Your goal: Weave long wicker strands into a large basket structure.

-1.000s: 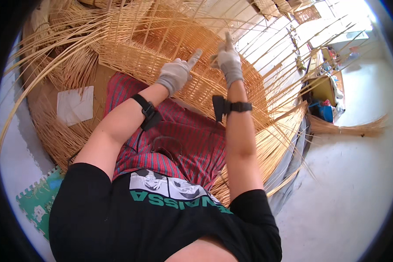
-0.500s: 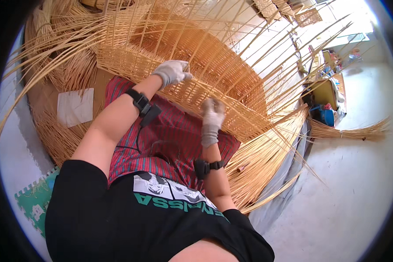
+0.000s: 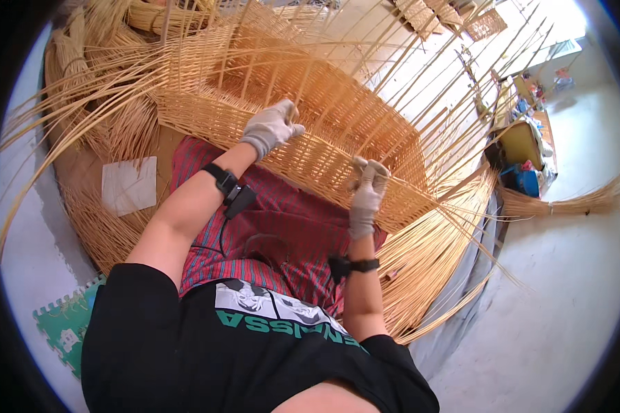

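Note:
A long woven wicker basket (image 3: 310, 160) with upright stakes sticking out of it lies across my front, over a red striped cloth (image 3: 282, 224). My left hand (image 3: 274, 127), in a pale glove, is closed on the basket's near rim around its middle. My right hand (image 3: 369, 180), gloved likewise, grips that same rim farther right, fingers curled over it. Both wrists carry black straps with small dark devices. Long loose rods fan out from the basket's left and right ends.
Cane bundles (image 3: 79, 62) lie at upper left beside a white sheet (image 3: 129, 184) on cardboard. Loose canes (image 3: 434, 275) lie at right, another bundle (image 3: 565, 206) on the floor beyond. A blue bin (image 3: 526, 182) and clutter stand right, woven pieces (image 3: 488, 24) at the back, a green foam mat (image 3: 65, 323) lower left.
Both hands were raised with fingers pointing up. My left hand has closed on the rim. My right hand dropped low outside the basket, then rose slightly and rightward onto the rim.

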`<action>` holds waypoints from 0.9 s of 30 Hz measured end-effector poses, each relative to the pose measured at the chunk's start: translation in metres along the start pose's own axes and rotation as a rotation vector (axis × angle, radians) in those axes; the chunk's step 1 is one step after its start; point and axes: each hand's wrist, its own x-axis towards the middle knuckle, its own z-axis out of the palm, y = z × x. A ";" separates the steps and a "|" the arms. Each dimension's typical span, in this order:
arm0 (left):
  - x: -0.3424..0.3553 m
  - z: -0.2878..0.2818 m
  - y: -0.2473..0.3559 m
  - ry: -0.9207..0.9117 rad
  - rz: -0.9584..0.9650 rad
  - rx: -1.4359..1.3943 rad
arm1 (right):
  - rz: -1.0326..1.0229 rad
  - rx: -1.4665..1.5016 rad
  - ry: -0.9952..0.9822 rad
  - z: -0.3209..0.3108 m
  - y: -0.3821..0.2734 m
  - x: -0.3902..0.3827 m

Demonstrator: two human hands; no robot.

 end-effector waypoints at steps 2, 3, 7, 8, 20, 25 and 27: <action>-0.018 0.017 0.002 0.208 0.154 -0.141 | -0.078 -0.145 0.068 -0.027 0.002 -0.018; -0.023 0.028 0.006 0.364 0.499 0.007 | -0.063 -0.093 0.268 -0.027 0.000 -0.017; -0.046 0.085 0.016 0.099 0.697 0.380 | -0.204 -0.199 0.259 0.021 -0.037 0.045; -0.045 0.095 0.018 0.172 0.733 0.363 | -0.385 -0.466 0.200 0.036 -0.046 0.066; -0.019 0.114 -0.002 0.214 0.684 0.446 | 0.021 -0.632 0.060 -0.001 -0.022 -0.025; -0.012 0.115 -0.010 0.145 0.589 0.504 | 0.103 -1.386 -0.402 0.032 0.001 0.064; -0.007 0.115 -0.011 0.224 0.577 0.517 | 0.281 -1.453 -0.357 0.043 0.008 0.096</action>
